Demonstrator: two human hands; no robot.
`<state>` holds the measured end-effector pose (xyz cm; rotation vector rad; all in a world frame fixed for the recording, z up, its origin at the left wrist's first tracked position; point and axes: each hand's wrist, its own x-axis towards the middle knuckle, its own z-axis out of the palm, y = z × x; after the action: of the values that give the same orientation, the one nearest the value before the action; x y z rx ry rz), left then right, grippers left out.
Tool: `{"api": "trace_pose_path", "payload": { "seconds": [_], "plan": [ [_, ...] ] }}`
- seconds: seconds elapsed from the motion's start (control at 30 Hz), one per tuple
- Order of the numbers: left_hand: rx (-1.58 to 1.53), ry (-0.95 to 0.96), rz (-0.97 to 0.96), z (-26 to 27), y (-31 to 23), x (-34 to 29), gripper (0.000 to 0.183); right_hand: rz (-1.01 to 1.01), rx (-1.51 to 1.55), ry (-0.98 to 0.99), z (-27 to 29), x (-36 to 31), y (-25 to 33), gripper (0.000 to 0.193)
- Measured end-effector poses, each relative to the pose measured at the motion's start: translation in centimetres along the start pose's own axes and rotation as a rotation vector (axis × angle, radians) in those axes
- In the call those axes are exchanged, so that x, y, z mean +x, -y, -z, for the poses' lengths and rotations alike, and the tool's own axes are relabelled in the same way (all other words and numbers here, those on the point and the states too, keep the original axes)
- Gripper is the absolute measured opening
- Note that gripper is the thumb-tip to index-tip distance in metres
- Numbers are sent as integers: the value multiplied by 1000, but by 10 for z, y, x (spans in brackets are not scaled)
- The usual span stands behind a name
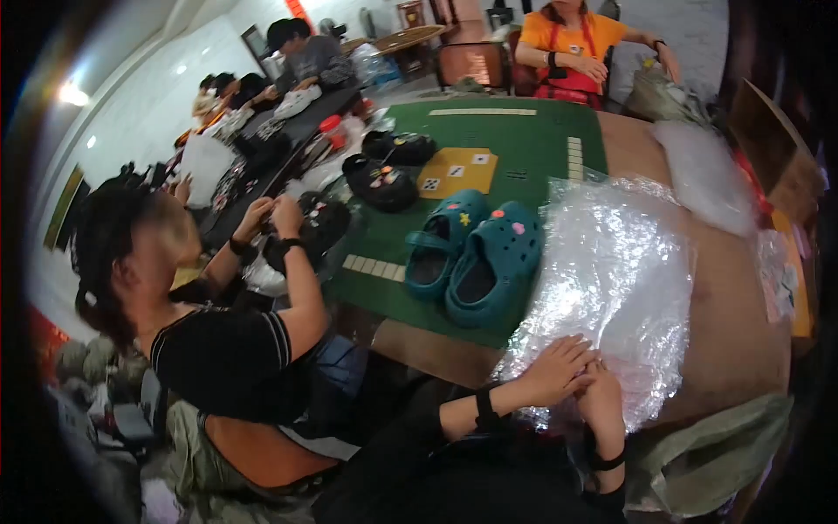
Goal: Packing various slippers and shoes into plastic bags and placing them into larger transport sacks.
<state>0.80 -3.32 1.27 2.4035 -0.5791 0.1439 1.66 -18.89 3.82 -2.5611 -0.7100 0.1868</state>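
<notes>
My left hand [559, 370] and my right hand [602, 400] meet over the near end of a pile of clear plastic bags [611, 271]. Their fingertips come together, left fingers bent beside the closed right ones. Whatever is between them is too small or hidden to make out. Just left of the bags, a pair of teal clogs [496, 262] rests side by side on a green mat [546, 131]. Small colourful charms [498, 214] decorate their tops.
Black clogs [381, 182] with charms stand farther left. A co-worker [227, 349] sits at my left with hands raised near dark clogs. Another person [567, 52] in orange is across the table. A cardboard box [781, 140] and a plastic bundle [703, 175] lie at right.
</notes>
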Motion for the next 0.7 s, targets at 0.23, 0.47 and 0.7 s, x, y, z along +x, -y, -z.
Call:
{"api": "trace_pose_path", "payload": {
  "seconds": [0.23, 0.47, 0.7],
  "plan": [
    [0, -3, -5, 1, 5, -5, 49, -22, -22, 33, -7, 4, 3, 53],
    [-15, 15, -16, -2, 5, -3, 50, 41, -73, -27, -3, 3, 5, 50],
    [-21, 25, -12, 4, 4, -4, 51, 20, -77, -35, -7, 5, 3, 49]
  ]
}}
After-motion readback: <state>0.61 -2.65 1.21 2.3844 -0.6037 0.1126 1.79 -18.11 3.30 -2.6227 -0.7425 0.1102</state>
